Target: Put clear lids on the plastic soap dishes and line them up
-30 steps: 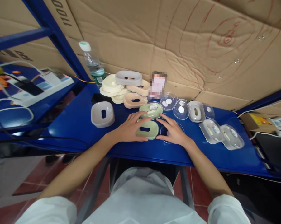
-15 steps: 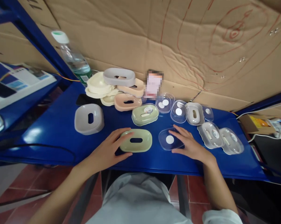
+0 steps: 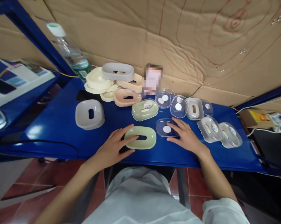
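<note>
My left hand [image 3: 117, 144] grips the left end of a green oval dish [image 3: 146, 143] with a slot in its middle, which sits near the table's front edge. To its right, my right hand [image 3: 186, 135] holds the right side of a clear lid [image 3: 161, 127] with a white round sticker, its fingers along the rim. Behind the dish lies a green box under a clear cover [image 3: 140, 115]. Two more clear lids [image 3: 165, 99] [image 3: 178, 107] lie behind my right hand.
Grey dishes [image 3: 89, 119] stand at left. Cream, orange and grey dishes [image 3: 118, 73] are piled at the back, beside a bottle [image 3: 78, 63] and a propped phone [image 3: 152, 79]. Covered grey boxes [image 3: 209, 130] [image 3: 230, 137] lie at right. Cardboard [image 3: 121, 31] rises behind the blue table [image 3: 49, 133].
The green dish has shifted a little to the right with my left hand. My right hand and the clear lid have moved slightly left and back, and the view has tilted a little.
</note>
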Available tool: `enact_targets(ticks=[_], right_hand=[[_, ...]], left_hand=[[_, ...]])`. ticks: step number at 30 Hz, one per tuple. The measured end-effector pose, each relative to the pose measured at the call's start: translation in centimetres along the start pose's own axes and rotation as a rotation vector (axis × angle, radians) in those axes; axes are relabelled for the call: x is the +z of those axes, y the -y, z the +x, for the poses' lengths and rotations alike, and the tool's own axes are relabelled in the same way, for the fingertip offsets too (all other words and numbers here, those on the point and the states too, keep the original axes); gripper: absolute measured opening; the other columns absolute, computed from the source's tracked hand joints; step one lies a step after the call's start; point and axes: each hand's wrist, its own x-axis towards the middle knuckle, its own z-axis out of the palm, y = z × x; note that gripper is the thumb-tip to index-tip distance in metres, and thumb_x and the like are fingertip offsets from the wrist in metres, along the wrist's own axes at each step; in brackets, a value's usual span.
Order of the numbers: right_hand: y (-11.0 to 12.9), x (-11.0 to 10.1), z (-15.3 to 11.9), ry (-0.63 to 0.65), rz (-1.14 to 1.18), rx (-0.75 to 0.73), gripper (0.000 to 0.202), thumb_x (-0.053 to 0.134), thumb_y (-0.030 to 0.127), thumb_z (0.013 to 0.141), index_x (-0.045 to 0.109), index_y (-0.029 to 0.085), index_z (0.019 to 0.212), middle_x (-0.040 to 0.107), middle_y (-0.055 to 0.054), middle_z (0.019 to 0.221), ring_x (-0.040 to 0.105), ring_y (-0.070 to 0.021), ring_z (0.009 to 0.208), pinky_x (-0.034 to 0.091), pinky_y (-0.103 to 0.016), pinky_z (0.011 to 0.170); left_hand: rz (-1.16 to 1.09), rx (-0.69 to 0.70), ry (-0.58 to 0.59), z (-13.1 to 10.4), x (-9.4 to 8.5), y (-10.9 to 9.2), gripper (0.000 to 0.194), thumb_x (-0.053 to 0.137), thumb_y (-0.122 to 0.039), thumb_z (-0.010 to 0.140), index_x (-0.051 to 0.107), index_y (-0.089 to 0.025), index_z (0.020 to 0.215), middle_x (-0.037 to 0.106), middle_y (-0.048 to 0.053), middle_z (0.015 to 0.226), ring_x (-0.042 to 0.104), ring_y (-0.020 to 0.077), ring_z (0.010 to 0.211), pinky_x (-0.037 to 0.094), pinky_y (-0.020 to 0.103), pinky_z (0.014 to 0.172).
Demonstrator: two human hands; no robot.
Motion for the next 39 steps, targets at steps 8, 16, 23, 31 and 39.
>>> enact_targets(ticks=[8,16,23,31,39], right_hand=[[-2.0,-3.0,0.6,-0.189,-0.202,0.061,0.050,0.040,0.048,0.114,0.056,0.026,0.156,0.056,-0.012,0.162,0.049,-0.0331,0.152,0.041,-0.055,0.122],[-5.9,-3.0,3.3,-0.118,-0.519,0.495,0.037,0.059,0.030,0.103,0.067,0.016,0.136,0.071,-0.021,0.141,0.064,-0.0401,0.128,0.045,-0.056,0.105],[-6.1,-2.3,3.5,-0.226,-0.458,0.540,0.030,0.046,0.024,0.109,0.071,0.017,0.125,0.077,-0.018,0.127,0.068,-0.0342,0.121,0.043,-0.050,0.105],[-7.6,-2.5,3.7,-0.416,-0.494,0.631,0.036,0.041,0.025,0.110,0.071,0.016,0.128,0.077,-0.019,0.121,0.067,-0.0334,0.115,0.043,-0.045,0.098],[-8.2,-2.3,4.0,-0.383,-0.567,0.591,0.037,0.046,0.019,0.104,0.073,0.016,0.130,0.066,-0.019,0.144,0.056,-0.0363,0.130,0.039,-0.052,0.107]], left_hand=[[0.000,-0.014,-0.058,-0.4,0.0,0.0,0.041,0.068,-0.048,0.101,0.070,-0.034,0.140,0.039,0.009,0.173,0.050,0.0351,0.152,0.048,0.055,0.122],[0.004,-0.062,-0.102,0.2,0.3,0.0,0.043,0.064,-0.052,0.102,0.072,-0.030,0.138,0.039,0.011,0.173,0.053,0.0367,0.150,0.047,0.057,0.123],[0.012,-0.058,-0.104,0.3,0.5,0.1,0.043,0.062,-0.053,0.103,0.072,-0.030,0.138,0.040,0.011,0.173,0.053,0.0362,0.150,0.048,0.056,0.122],[0.049,-0.035,-0.119,0.1,0.9,0.7,0.044,0.061,-0.053,0.104,0.069,-0.031,0.141,0.039,0.011,0.172,0.056,0.0369,0.147,0.050,0.057,0.120],[0.056,-0.047,-0.104,0.3,0.7,0.6,0.043,0.061,-0.053,0.104,0.071,-0.029,0.138,0.040,0.013,0.172,0.055,0.0386,0.148,0.050,0.060,0.119]])
